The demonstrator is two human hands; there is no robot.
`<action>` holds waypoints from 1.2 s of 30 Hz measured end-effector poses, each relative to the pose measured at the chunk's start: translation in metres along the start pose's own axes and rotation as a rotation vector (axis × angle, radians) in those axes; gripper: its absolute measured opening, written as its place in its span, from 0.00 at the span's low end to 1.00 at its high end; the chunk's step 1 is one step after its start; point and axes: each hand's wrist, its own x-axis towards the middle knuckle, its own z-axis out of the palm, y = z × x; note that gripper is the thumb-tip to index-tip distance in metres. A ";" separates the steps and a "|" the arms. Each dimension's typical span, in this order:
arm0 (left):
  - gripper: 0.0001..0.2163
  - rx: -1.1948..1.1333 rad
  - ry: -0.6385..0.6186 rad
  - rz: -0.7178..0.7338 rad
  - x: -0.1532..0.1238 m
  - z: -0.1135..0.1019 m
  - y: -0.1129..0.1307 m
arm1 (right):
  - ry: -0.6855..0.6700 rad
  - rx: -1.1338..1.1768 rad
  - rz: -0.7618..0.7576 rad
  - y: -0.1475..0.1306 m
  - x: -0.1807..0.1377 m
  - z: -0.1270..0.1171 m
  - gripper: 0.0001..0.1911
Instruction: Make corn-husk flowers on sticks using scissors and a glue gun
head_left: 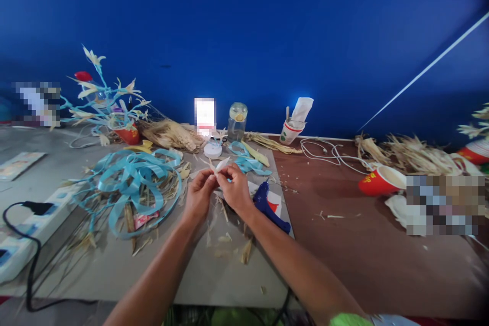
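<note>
A: What takes up the most room?
B: A grey board (114,275) over the near part of the table. On it, left of the hands, lies a loose tangle of light blue ribbon (130,183) with dry husk scraps under it. A dark blue glue gun (267,206) lies just beside the right wrist.

A: And the hands?
B: The left hand (198,193) and right hand (235,191) meet above the middle of the board, knuckles nearly touching, fingers drawn in narrow.

A: Holding what?
B: A small husk piece (221,164), pale cream, thin and leaf-shaped, coming to a point.

A: Where does it sit in the fingers?
B: Its lower end is pinched between the fingertips of both hands. The pointed end sticks up and to the right, clear of them.
</note>
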 end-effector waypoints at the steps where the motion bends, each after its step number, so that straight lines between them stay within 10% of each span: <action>1: 0.11 -0.001 -0.010 -0.006 0.001 -0.001 0.001 | -0.011 -0.010 0.023 0.000 0.001 0.000 0.07; 36: 0.10 -0.304 0.195 0.058 0.016 -0.013 0.018 | -0.658 -0.833 0.056 -0.009 0.026 -0.034 0.12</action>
